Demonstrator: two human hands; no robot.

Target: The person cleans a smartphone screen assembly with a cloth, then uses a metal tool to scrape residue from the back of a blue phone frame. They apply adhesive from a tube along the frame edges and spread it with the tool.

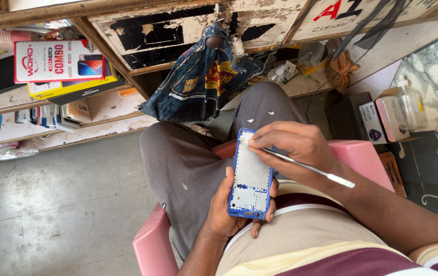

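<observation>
Cluttered shelves (50, 102) behind; left hand (229, 204) grips phone frame (251, 176), right hand (295, 145) pinches spudger (311, 167).

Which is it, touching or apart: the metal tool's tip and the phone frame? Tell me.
Touching. The head view shows the metal tool, pinched in the right hand, with its tip pressed on the top edge of the phone frame.

left hand (229, 207) cradles blue phone frame (251, 176) from below | right hand (293, 145) presses thin metal tool (308, 167) at frame's top edge | person seated on pink chair (150, 248)
</observation>
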